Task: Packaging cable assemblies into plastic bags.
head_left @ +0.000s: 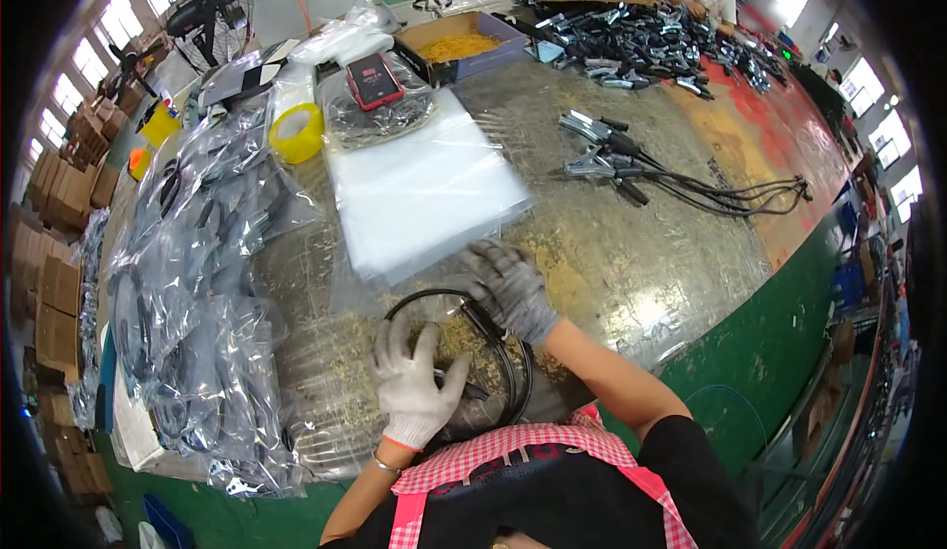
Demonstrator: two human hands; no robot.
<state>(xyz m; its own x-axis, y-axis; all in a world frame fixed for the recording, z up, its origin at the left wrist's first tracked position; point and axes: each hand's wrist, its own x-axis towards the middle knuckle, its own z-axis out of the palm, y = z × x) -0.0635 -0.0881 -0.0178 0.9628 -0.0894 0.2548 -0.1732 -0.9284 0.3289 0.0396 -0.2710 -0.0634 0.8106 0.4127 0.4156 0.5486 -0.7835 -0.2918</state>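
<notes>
Between both hands [414,386]: coiled black cable [493,352]

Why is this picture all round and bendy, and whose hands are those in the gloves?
There is no robot here. A person wears a camera on their head that looks down, and its wide lens bends everything near the edges. The left hand, in a white glove, and the right hand, in a grey glove, are that person's own. Together they hold a black cable wound into a loop. On the table lie a stack of clear plastic bags, a roll of yellow tape, a red phone, more cables with clips, and bagged cables piled at the left.
</notes>
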